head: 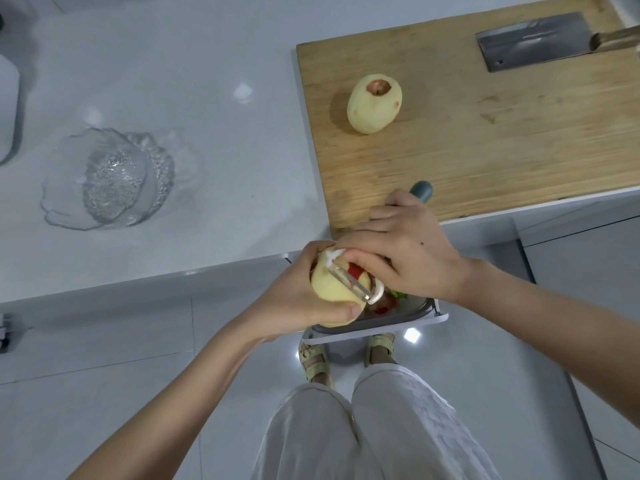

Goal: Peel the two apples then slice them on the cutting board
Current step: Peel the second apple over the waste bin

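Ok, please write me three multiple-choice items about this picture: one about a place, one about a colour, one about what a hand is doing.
1. Where does the fully peeled apple lie?
A) in a bowl
B) on the cutting board
C) on the floor

2. What colour is the skin left on the second apple, which the left hand holds?
A) red
B) green
C) purple

3. What does the right hand grip?
A) a cleaver
B) nothing
C) the peeler

Answers:
1 B, the apple rests on the bare wood of the board.
2 A, a red patch shows beside the blade.
3 C, the fingers curl round the peeler, and its blade lies on the second apple.
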### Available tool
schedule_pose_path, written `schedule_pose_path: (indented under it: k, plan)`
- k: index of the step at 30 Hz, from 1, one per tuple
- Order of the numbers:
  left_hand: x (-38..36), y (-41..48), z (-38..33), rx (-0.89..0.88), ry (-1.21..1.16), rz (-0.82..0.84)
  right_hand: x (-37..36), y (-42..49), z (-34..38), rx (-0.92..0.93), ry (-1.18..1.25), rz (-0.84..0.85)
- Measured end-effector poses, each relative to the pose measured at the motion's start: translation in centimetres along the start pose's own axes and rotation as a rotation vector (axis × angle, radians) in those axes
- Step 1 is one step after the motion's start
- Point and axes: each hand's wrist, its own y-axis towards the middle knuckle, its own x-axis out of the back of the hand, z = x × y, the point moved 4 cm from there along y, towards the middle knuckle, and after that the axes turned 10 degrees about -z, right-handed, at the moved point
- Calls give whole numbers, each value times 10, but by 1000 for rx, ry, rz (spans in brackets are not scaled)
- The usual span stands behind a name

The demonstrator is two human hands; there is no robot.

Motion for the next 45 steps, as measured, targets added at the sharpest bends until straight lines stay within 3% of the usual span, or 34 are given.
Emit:
schedule_pose_path:
  k: [6,12,16,20,22,26,30,31,32,34,36,38,40,45]
  plan:
    - [4,-7,9,-39,19,-29,-12,-29,-22,-298,83,-39]
    - [7,-14,6,-146,33,-86,-29,-48,-28,-443,65,47]
    - [13,-10,-2,-197,35,-104,-34,-65,-33,-570,-29,196]
    - [15,-6,5,-159,49,-122,-32,-65,-33,-608,-235,583]
    - [13,-6,9,-149,58,-118,-25,-62,-30,-654,-247,654]
    - [9,-4,15,-121,108,-108,-17,-55,-24,-804,-78,642]
    - [10,-2,18,-122,137,-116,-12,-55,-24,-1383,542,495]
    - [10,-2,18,-124,140,-117,-11,-51,-21,-1355,559,464]
    - [10,-2,17,-128,139,-116,-10,-47,-18,-1214,452,419]
    - [9,-2,16,-139,134,-111,-3,-31,-8,-807,109,175]
    - [6,-1,16,-158,127,-105,0,-18,6,-413,-61,-51]
    - [4,-3,15,-170,116,-98,-10,-17,12,-192,-109,-92]
    - [6,-4,14,-178,107,-95,-13,-16,6,-168,-88,-96]
    - [12,-11,12,-186,89,-55,-13,-34,-28,-391,21,-49]
